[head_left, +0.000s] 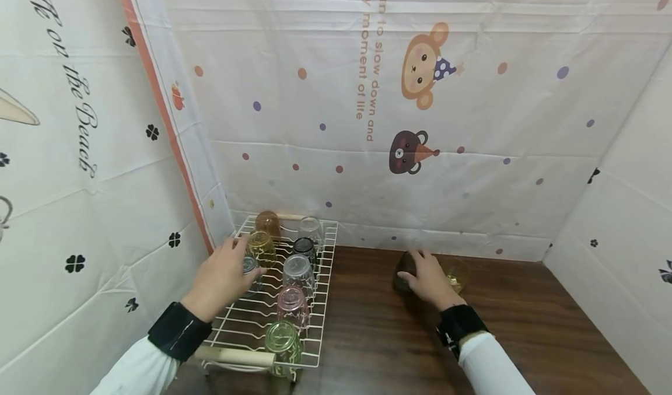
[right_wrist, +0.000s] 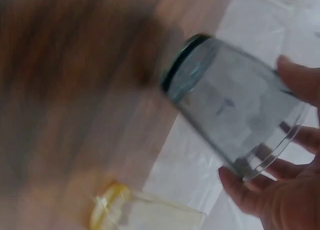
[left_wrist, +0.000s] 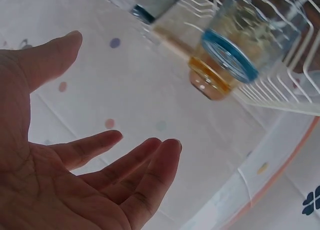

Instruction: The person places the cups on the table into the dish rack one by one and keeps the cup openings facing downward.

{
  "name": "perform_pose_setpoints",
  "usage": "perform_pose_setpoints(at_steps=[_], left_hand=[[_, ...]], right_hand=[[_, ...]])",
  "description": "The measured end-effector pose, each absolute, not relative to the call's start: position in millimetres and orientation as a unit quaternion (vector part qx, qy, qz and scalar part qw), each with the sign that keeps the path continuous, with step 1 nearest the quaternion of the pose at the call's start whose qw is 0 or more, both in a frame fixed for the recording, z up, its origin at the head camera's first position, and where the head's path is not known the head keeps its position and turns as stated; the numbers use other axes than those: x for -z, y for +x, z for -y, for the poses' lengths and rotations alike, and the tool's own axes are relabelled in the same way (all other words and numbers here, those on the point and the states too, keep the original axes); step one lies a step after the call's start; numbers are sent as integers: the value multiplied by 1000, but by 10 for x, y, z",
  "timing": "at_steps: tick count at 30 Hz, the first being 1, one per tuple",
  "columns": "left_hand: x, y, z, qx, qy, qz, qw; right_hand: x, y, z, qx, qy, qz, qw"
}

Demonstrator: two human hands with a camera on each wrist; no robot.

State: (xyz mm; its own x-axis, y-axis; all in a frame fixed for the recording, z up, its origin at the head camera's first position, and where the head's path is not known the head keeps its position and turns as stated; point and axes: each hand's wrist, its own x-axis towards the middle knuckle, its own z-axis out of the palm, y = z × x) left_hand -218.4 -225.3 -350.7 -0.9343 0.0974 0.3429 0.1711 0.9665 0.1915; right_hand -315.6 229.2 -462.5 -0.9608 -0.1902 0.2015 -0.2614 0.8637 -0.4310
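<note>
A white wire rack (head_left: pixel 242 320) at the left holds several upturned coloured glasses. My left hand (head_left: pixel 237 266) hovers over its near-left side with straight, relaxed fingers and holds nothing. In the left wrist view the bare palm of the left hand (left_wrist: pixel 107 140) faces a blue-rimmed glass (left_wrist: pixel 239 42) and an amber glass (left_wrist: pixel 210 82), apart from both. On the table my right hand (head_left: pixel 417 273) grips a dark tinted glass (head_left: pixel 403 277). In the right wrist view the dark glass (right_wrist: pixel 225 104) is tilted, with the fingers (right_wrist: pixel 250 192) curled round its base.
A yellow glass (head_left: pixel 458 273) sits on the brown wooden table (head_left: pixel 378 336) just right of my right hand, and the yellow glass (right_wrist: pixel 150 212) also shows low in the right wrist view. Printed white sheets wall in the left, back and right.
</note>
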Motion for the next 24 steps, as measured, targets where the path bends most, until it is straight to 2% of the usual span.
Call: perform_pose_setpoints(at_steps=[4,10,15,21,24], left_hand=[[3534,-2104,2148,118,-73,977,162],[3606,-2070,2100,123,-78,972,185],[3667,-2045,2086,129,-80,971,183],[3679,-1970,2003,140,-83,970,183],[3676,-1930,1946,143,-88,969,180]], right_hand=[[4687,-2971,-2304,-376,117,916,79],[4675,-2805,-2118,-596,87,796,58],[4635,-2669,-1999,-770,76,634,-13],[4602,-2538,-1934,-897,164,399,-91],[4591,-2475,-1896,-919,172,330,-132]])
